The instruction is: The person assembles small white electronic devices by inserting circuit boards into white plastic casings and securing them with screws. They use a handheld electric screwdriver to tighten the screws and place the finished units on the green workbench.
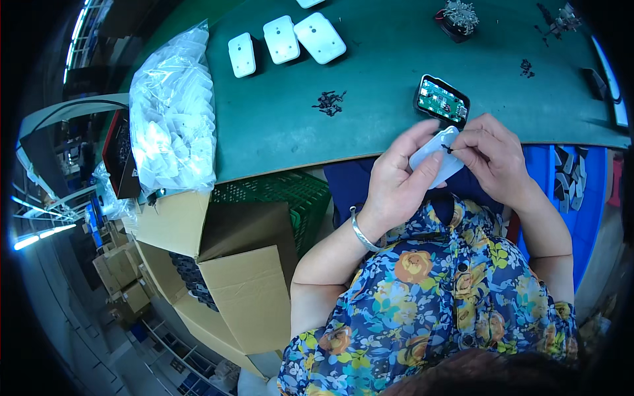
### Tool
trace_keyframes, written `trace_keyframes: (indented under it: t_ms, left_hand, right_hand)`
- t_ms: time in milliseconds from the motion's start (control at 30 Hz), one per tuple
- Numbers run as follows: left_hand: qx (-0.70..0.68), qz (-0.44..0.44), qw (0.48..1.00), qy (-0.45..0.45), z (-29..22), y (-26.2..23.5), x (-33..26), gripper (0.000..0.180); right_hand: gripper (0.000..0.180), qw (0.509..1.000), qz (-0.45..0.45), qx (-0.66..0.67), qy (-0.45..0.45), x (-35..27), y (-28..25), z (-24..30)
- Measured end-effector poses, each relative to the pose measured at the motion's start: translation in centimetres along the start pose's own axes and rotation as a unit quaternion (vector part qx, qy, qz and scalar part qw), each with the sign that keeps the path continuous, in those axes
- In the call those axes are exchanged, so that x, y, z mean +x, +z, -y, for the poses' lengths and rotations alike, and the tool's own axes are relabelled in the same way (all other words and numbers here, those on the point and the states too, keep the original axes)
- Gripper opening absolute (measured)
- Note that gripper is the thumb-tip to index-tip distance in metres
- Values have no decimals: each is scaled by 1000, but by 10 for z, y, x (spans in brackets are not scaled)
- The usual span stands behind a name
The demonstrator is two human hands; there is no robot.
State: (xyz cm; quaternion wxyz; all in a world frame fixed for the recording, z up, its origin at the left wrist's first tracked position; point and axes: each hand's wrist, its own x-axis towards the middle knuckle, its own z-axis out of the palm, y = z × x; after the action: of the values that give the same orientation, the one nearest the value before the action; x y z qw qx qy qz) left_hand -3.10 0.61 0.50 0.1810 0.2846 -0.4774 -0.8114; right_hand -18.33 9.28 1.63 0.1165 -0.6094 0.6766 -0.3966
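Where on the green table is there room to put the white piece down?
Bare green mat lies between the screw pile, the three white covers and the open circuit-board case. More lies right of that case. The left edge is crowded by the bag of white parts.

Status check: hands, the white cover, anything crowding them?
Left hand grips white cover. Right hand pinches small black screw on it. Open black housing just beyond, apart.

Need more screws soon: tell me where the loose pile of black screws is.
In the head view, the pile of black screws lies on the green table, left of the open black case with the green circuit board and below the three white covers.
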Motion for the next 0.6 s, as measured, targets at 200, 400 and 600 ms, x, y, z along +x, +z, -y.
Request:
trace_keyframes:
  t_ms: [200, 400, 600]
  left_hand:
    - [1, 36, 999, -7, 3, -5, 0, 51]
    - [-48, 52, 997, -25, 1, -7, -2, 51]
    - [-42, 35, 996, -63, -1, -7, 0, 45]
  right_hand:
    - [11, 999, 27, 13, -29, 0, -4, -4]
    - [15, 995, 54, -30, -74, 4, -9, -3]
    - [14, 983, 96, -68, -138, 10, -17, -5]
